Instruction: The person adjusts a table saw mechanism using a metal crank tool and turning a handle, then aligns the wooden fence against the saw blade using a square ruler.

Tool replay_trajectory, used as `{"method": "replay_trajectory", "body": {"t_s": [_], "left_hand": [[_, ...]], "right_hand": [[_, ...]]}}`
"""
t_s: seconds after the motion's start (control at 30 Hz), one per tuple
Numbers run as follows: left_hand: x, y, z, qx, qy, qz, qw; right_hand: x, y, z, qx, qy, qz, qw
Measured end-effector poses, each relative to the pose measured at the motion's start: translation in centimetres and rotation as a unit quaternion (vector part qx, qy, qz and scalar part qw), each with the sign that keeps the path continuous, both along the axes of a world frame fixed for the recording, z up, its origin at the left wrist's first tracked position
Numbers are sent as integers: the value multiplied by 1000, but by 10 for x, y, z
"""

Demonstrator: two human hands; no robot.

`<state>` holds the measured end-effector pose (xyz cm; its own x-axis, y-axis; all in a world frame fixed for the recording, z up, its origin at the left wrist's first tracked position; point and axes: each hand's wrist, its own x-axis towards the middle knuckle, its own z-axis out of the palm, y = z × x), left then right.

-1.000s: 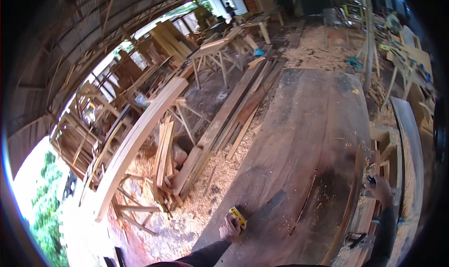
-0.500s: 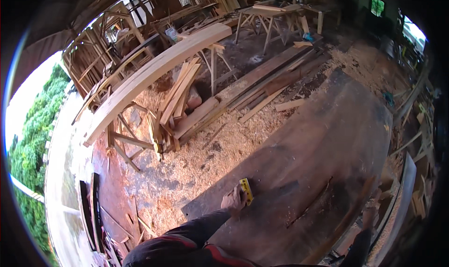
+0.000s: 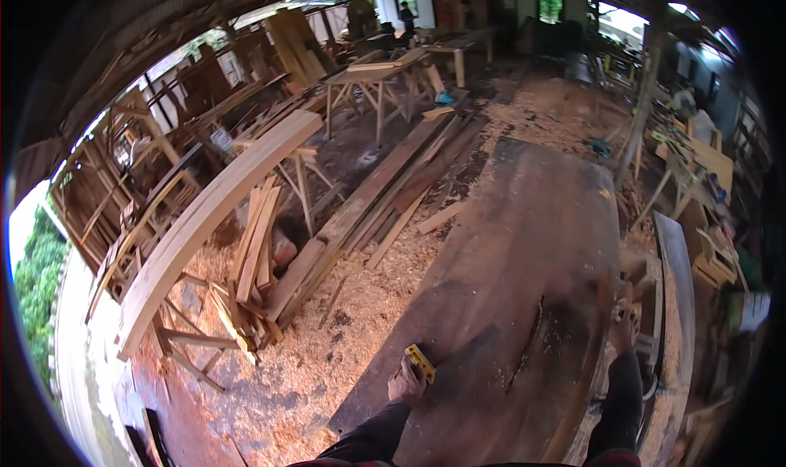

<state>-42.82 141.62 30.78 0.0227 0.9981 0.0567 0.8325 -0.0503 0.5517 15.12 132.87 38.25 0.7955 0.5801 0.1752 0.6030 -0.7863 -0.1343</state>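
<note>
In front of me lies a large dark wooden slab (image 3: 491, 303), with a long dark crack along its near right part. My left hand (image 3: 405, 383) is closed on a small yellow bar-shaped tool (image 3: 420, 364) with dark marks, over the near left part of the slab. What kind of tool it is does not show clearly. My right hand (image 3: 624, 329) is by the slab's right edge, beside some pale timber; its fingers are too small and dark to make out.
A long curved beam (image 3: 213, 221) rests on trestles to the left, with stacked planks (image 3: 368, 197) between it and the slab. Wood shavings (image 3: 327, 344) cover the floor. To the right are a long pale board (image 3: 676, 303) and a post (image 3: 643, 107). A distant person (image 3: 406, 18) stands behind.
My view has lifted and turned right, showing more of the far workshop. My right forearm and hand show more fully now. The yellow tool stays in my left hand, tilted differently.
</note>
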Motion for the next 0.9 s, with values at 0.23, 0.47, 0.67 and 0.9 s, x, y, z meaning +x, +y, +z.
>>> {"method": "replay_trajectory", "body": {"t_s": [0.23,0.47,0.67,0.9], "left_hand": [[29,11,5,-14,5,-64,998],[3,5,-12,55,17,-17,998],[6,0,-7,27,31,-37,999],[12,7,0,14,10,-42,999]], "right_hand": [[30,-255,-113,364,408,-92,832],[-92,-171,-12,508,561,-71,650],[-87,-170,-46,619,398,-176,653],[-107,-150,-26,657,320,-230,643]]}}
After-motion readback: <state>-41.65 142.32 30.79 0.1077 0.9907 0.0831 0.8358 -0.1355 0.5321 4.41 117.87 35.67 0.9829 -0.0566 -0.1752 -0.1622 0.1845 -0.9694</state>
